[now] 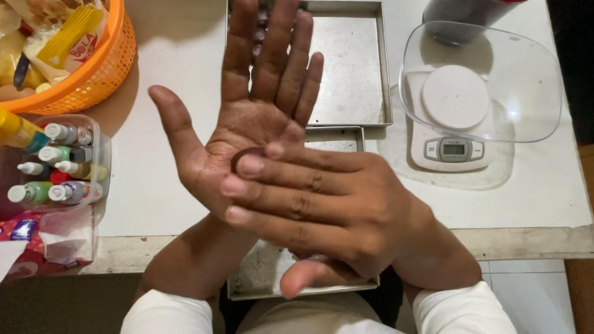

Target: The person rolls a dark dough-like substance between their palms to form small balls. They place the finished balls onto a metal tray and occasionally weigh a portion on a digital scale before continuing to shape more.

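Observation:
My left hand (241, 105) is held palm up with fingers spread, above the metal trays. My right hand (322, 204) lies flat across its palm, fingers pressing a small brown dough piece (240, 154) that shows only as a dark rim between the two hands. Most of the piece is hidden under my right fingers. Below the hands sits a square metal tray (260, 278) at the table's near edge, and a second metal tray (349, 68) lies behind it with a few dark brown balls (260, 28) partly hidden by my left fingers.
A white kitchen scale (451, 148) carries a clear plastic bowl (526, 86) at the right. An orange basket (93, 74) of packets stands at the upper left. A clear box of small colouring bottles (59, 167) sits at the left edge. A dark container (464, 15) is behind the bowl.

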